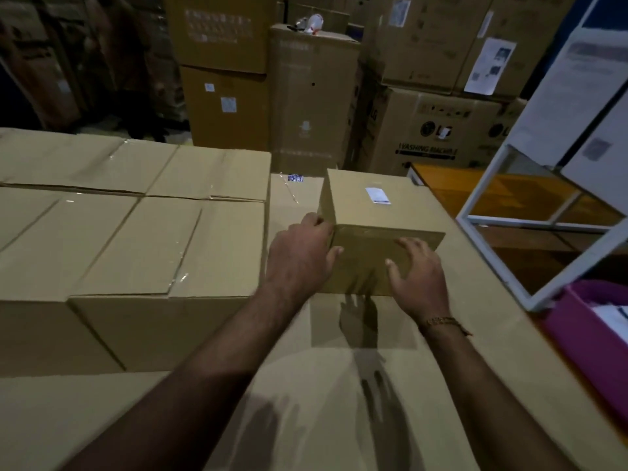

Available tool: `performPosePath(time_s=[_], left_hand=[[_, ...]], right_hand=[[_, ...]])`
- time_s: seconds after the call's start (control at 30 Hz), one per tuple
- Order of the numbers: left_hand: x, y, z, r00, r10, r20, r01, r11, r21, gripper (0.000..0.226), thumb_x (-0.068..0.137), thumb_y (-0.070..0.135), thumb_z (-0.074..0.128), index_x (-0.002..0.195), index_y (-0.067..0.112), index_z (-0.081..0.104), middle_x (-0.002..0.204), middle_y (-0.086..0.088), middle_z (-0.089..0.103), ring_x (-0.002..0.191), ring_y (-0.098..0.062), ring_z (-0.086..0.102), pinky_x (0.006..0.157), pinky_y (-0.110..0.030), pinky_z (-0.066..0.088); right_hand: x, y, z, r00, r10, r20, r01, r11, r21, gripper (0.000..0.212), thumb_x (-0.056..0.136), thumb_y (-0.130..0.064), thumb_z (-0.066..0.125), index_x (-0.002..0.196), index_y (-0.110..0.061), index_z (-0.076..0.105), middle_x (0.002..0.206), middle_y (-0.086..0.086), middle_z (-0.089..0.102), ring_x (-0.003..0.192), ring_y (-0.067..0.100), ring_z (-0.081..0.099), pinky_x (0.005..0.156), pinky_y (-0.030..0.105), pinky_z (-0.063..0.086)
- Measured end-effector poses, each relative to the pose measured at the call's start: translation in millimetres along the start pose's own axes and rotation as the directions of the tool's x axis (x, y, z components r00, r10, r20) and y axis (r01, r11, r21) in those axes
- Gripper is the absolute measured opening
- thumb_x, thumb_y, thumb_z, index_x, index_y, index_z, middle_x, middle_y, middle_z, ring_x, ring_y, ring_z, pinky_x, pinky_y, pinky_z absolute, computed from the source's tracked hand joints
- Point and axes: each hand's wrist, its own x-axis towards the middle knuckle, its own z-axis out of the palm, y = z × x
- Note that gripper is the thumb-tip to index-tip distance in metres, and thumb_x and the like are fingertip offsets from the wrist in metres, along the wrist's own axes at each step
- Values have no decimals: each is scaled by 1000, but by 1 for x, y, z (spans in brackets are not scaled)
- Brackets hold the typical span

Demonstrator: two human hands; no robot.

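A small brown cardboard box with a white label on its top sits on a wide cardboard surface in front of me. My left hand grips the box's near left corner, thumb on the front face and fingers round the left side. My right hand lies flat against the box's front face with its fingers spread. A thin bracelet circles my right wrist.
Several large taped cartons stand to the left, close beside the small box. Tall stacked cartons fill the background. A white metal frame and a purple bin are at the right.
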Motion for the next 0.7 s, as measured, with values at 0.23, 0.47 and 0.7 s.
performPosePath(time_s=[0.23, 0.47, 0.7], left_hand=[[72, 30, 74, 992, -67, 103, 65, 998, 20, 67, 95, 41, 73, 152, 24, 44, 163, -7, 37, 128, -30, 59, 97, -49, 58], [104, 23, 110, 967, -22, 255, 10, 999, 47, 78, 94, 28, 75, 159, 20, 32, 171, -3, 26, 139, -31, 52, 105, -51, 53], [89, 15, 114, 966, -20, 259, 32, 999, -43, 80, 97, 20, 70, 164, 23, 26, 171, 0, 24, 150, -29, 39, 113, -56, 46]], right_hand=[[76, 53, -15, 991, 130, 41, -125, 987, -105, 87, 91, -47, 78, 163, -35, 32, 173, 10, 14, 157, 37, 22, 120, 57, 36], [108, 69, -10, 963, 115, 244, -103, 993, -62, 79, 94, -29, 78, 162, -33, 37, 173, 13, 15, 154, 38, 31, 120, 51, 37], [95, 76, -17, 970, 99, 223, -91, 995, -46, 68, 94, -28, 78, 156, -31, 49, 164, 17, 34, 151, 37, 36, 121, 50, 36]])
